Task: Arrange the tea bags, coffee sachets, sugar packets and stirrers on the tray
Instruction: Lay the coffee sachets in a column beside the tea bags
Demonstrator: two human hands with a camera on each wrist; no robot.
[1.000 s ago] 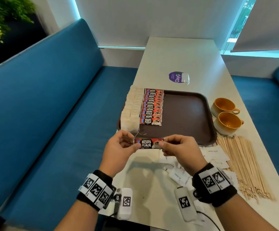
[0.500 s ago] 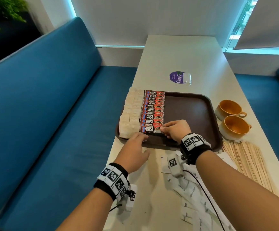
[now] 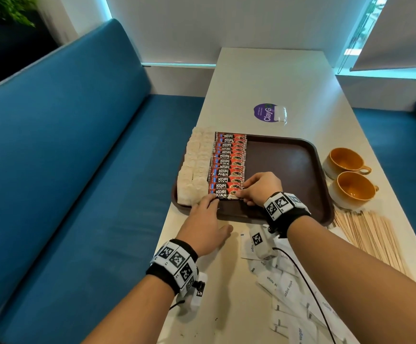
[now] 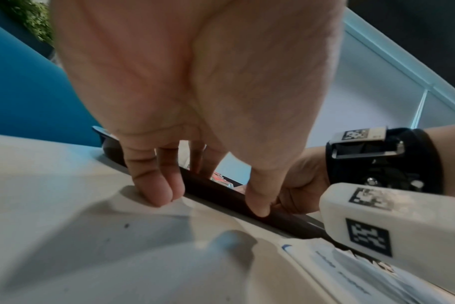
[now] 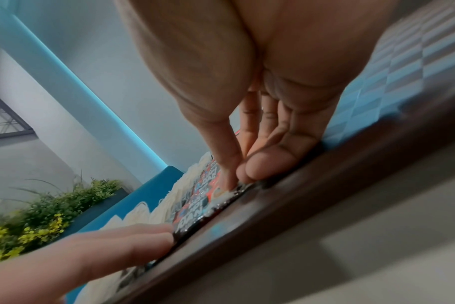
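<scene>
A dark brown tray holds a column of white tea bags at its left and a row of red coffee sachets beside them. The nearest coffee sachet lies at the row's near end. My right hand pinches its right end between thumb and fingertip, seen close in the right wrist view. My left hand reaches over the tray's near rim, and its straight fingers touch the sachet's left end. White sugar packets and wooden stirrers lie on the table.
Two orange cups stand right of the tray. A purple sticker sits on the table beyond it. A blue bench runs along the table's left edge. The tray's right half is bare.
One second ago both hands held the sachet in the air before the tray. It now lies at the near end of the coffee row, with both hands down on it.
</scene>
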